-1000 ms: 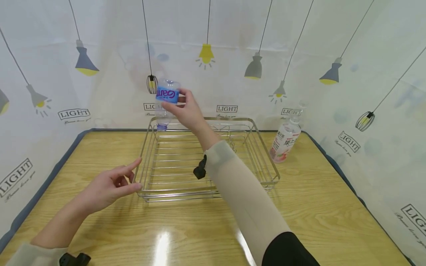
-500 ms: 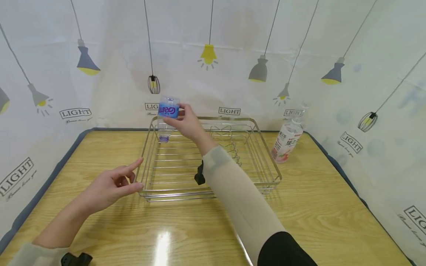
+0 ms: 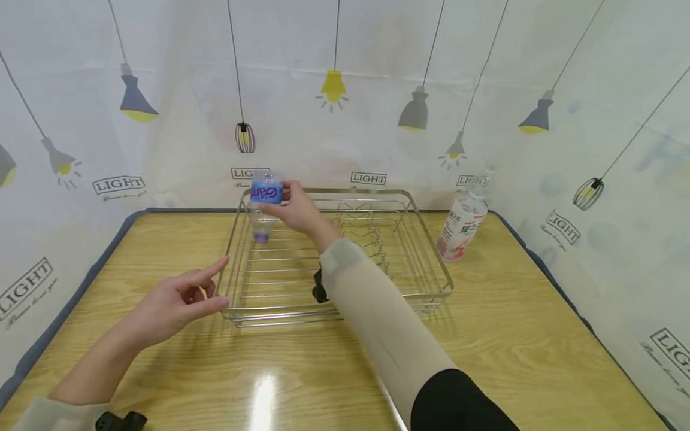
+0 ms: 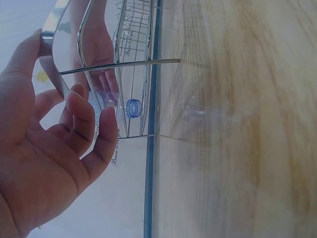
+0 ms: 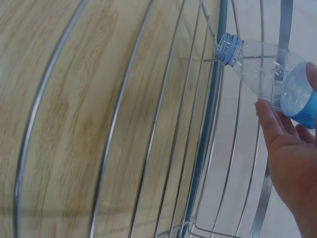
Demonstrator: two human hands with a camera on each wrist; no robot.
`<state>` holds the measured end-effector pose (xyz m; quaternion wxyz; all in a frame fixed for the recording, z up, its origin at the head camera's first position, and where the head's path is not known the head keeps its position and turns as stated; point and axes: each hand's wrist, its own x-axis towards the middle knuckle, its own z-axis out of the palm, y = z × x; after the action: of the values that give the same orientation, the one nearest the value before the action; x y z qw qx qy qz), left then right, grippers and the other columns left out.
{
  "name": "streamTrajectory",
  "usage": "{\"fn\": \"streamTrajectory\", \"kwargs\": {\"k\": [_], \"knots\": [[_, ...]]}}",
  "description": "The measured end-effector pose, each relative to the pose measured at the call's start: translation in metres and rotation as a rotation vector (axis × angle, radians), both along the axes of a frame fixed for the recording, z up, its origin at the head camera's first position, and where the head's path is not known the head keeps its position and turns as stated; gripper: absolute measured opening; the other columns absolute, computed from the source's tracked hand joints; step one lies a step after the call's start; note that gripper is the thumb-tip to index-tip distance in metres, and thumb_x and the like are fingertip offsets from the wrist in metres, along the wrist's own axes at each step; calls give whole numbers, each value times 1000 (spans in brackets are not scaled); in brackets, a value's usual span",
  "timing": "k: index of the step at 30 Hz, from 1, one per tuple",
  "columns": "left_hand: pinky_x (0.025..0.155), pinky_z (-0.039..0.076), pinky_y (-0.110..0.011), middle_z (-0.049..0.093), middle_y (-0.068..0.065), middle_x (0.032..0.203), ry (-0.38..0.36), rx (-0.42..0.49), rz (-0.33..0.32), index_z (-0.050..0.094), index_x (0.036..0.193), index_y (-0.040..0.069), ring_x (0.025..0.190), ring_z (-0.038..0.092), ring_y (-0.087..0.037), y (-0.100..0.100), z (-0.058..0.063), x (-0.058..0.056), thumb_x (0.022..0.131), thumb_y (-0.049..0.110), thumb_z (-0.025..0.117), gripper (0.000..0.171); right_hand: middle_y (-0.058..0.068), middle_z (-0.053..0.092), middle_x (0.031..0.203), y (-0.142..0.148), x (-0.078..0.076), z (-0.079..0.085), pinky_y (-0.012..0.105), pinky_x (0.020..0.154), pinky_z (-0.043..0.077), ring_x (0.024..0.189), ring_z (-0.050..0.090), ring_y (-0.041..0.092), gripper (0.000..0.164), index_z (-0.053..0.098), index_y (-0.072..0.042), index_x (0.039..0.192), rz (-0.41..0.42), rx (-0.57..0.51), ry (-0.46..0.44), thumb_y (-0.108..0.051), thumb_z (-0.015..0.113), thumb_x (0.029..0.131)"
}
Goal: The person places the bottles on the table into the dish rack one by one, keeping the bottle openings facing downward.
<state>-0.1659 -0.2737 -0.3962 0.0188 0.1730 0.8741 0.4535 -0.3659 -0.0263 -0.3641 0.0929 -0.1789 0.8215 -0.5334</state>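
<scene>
From where I worked, the head view gave me the whole layout. The right hand [image 3: 302, 212] pinched a clear bottle [image 3: 266, 193] between thumb and fingers [image 3: 272, 211], neck downward, over the far left part of a wire rack [image 3: 366, 191] on the wooden surface [image 3: 517, 335]. The left hand [image 3: 172, 305] had index finger and thumb spread apart, their tips at the rack's left rim. Only there did I find a second bottle [image 3: 462, 228], standing to the right of the rack, before a lamp-printed cloth [image 3: 383, 54].

The left wrist view added the left hand's other fingers, loosely bent near the rim, and, past them, the first bottle's blue, ringed neck among the wires.

The right wrist view gave me that neck much closer, slanting near the rack's side wires; I couldn't tell whether it touched them. The frame edge cut off part of the grip and label there, while the head view showed the label's lettering upside down.
</scene>
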Motion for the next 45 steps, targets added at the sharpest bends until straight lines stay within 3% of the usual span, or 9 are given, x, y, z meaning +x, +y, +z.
{"fn": "streamTrajectory", "kwargs": {"k": [15,25,34,40,45], "knots": [[57,44,-30,63,0,96,17,-1,1,47,167,12,68,50,-13,1,0,1,105,20,77,69,15,59,153,-3,0,-7,44,113,55,136,63,30,88,30,-11,171,19,46,-27,-41,78,104],[58,45,-30,62,-4,98,-11,-22,16,47,167,13,71,51,-15,0,-1,1,106,24,76,69,16,58,157,-2,-3,-12,48,117,52,141,61,33,85,30,-13,172,54,108,-6,-35,77,106],[58,44,-31,61,-5,100,-27,-17,20,47,168,17,71,50,-15,-2,-1,0,107,25,75,68,21,60,149,-2,-5,-11,53,108,59,115,72,34,78,33,-10,171,86,60,-49,-25,75,107],[58,45,-30,62,-5,100,-22,-10,18,48,167,16,71,50,-15,-1,-1,1,107,24,75,67,21,60,150,-3,-5,-13,53,106,60,117,71,34,78,33,-7,171,81,75,-39,-26,75,107],[58,44,-30,61,-4,98,-11,-8,16,49,167,15,70,50,-14,-1,-1,0,106,24,76,66,20,61,151,-2,-5,-13,46,101,62,121,70,33,78,34,-8,171,69,97,-31,-28,75,107]]}}
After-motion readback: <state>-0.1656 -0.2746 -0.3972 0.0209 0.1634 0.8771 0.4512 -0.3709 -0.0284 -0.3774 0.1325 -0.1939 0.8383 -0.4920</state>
